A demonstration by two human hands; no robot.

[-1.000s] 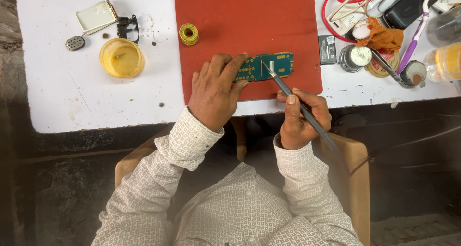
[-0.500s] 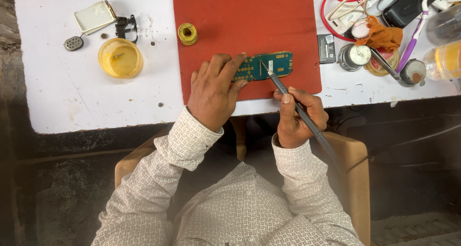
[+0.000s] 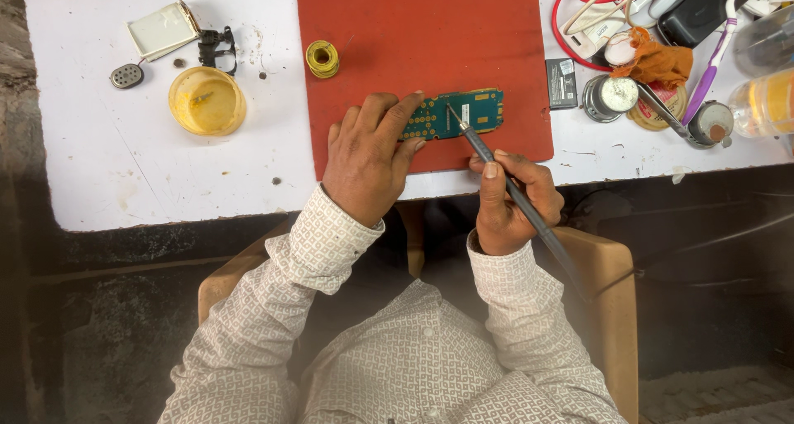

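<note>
1. The left hand point(image 3: 370, 161) lies flat on the green circuit board point(image 3: 463, 114), fingers pinning its left end to the red mat point(image 3: 422, 35).
2. The right hand point(image 3: 509, 201) grips a dark soldering iron point(image 3: 504, 180) like a pen, its tip touching the board's middle.
3. The board sits near the mat's front edge, at the bench's point(image 3: 124, 167) front middle.
4. Judging from this, work on the board is underway; which joints are finished cannot be told.
5. The solder spool point(image 3: 322, 58) stands at the mat's left edge; a round, glossy yellow tub point(image 3: 207, 101) sits further left on the scuffed white bench.
</note>
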